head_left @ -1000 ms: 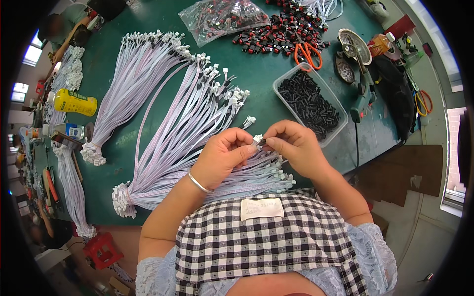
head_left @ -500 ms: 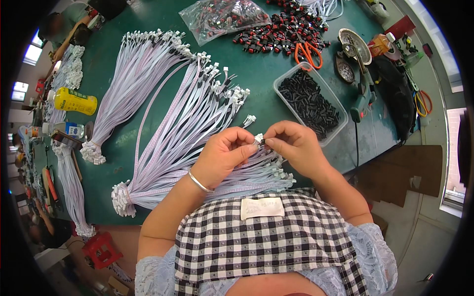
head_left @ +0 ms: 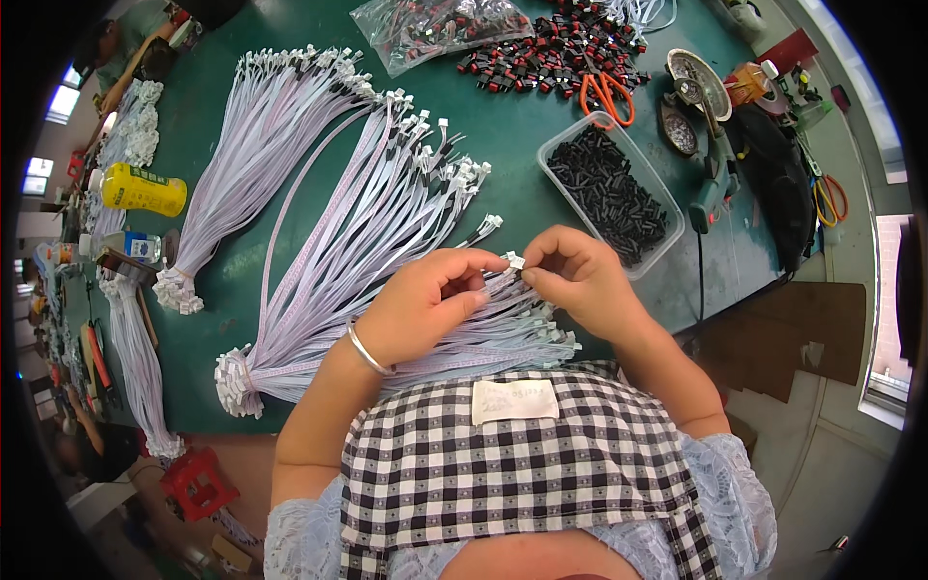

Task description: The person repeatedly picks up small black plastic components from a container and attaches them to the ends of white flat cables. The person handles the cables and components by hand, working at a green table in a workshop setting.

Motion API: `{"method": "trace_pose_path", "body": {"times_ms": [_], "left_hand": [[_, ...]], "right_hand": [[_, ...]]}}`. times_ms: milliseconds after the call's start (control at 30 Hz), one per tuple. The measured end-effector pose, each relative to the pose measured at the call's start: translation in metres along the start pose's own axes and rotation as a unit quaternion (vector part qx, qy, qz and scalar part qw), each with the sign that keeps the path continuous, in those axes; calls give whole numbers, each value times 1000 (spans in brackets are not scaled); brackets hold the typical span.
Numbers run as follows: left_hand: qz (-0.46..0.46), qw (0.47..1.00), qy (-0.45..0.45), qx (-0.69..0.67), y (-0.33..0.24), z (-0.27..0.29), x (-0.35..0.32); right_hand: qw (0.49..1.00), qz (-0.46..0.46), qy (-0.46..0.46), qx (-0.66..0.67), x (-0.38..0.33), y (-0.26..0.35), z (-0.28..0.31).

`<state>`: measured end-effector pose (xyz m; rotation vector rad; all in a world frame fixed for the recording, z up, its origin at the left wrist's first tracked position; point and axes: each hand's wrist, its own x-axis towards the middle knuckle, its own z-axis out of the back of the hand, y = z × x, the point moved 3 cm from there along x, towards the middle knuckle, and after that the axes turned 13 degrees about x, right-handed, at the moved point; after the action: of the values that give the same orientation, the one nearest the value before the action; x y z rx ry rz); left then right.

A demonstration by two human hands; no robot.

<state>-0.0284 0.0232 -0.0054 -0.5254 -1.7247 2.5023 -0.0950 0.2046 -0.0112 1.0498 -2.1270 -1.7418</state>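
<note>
A small white cable connector (head_left: 514, 260) sits between my two hands, above the fanned bundle of flat white cables (head_left: 319, 280). My right hand (head_left: 580, 280) pinches it with thumb and forefinger. My left hand (head_left: 425, 300), a silver bangle on its wrist, reaches its forefinger to the connector's left side. The left thumb is apart from that forefinger, and the other left fingers are curled. Many cables in the bundle end in white connectors, some with short black sleeves below them. My left hand and forearm cover part of the bundle.
A clear plastic tub (head_left: 667, 253) of short black tubes stands beyond my right hand. Behind it lie orange-handled scissors (head_left: 607, 100) and red-and-black parts (head_left: 570, 53). A green corded tool (head_left: 713, 198) rests at right. Another cable bundle (head_left: 251, 155) and a yellow bottle (head_left: 145, 189) are at left.
My left thumb and forefinger have spread apart, and the left hand has shifted slightly left. The right hand has moved up slightly, leaving the white connector more visible.
</note>
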Motion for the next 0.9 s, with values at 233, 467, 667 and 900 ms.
{"method": "trace_pose_path", "body": {"times_ms": [233,467,667,900], "left_hand": [[56,989,-34,-134,2,0,0],[22,989,-148,-8,-8,6,0],[-94,843,-366,382,-26,46,16],[-48,878,-322,352,-7,37,24]], "right_hand": [[990,111,31,-83,4,-2,-8],[991,87,49,-86,10,7,-12],[862,277,-55,-421,14,57,30],[703,209,-82,-675,5,63,71]]}}
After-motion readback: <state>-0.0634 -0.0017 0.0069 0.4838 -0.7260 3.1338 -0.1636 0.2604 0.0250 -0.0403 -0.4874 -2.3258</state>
